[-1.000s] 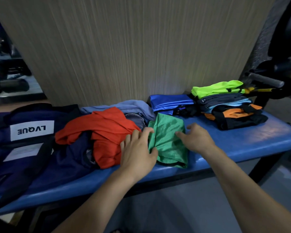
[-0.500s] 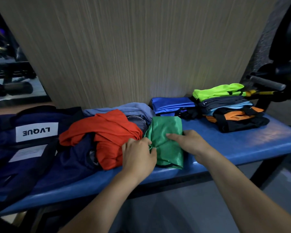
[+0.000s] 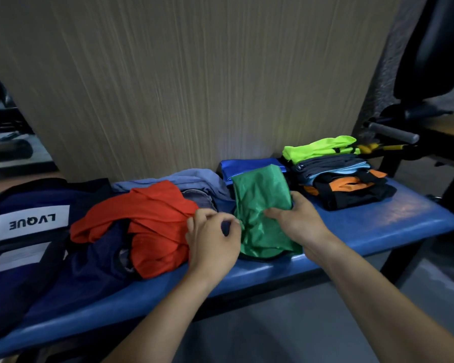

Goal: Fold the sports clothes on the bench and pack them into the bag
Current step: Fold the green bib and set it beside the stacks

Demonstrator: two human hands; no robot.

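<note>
Green garment shiny mesh cloth; bench glossy vinyl.

Dim, bluish light; blurred, wide-angle-bent edges.

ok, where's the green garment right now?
Head view, centre of the blue bench: the green garment is gripped by the right hand, between the red shirt on its left and the folded stack on its right.
</note>
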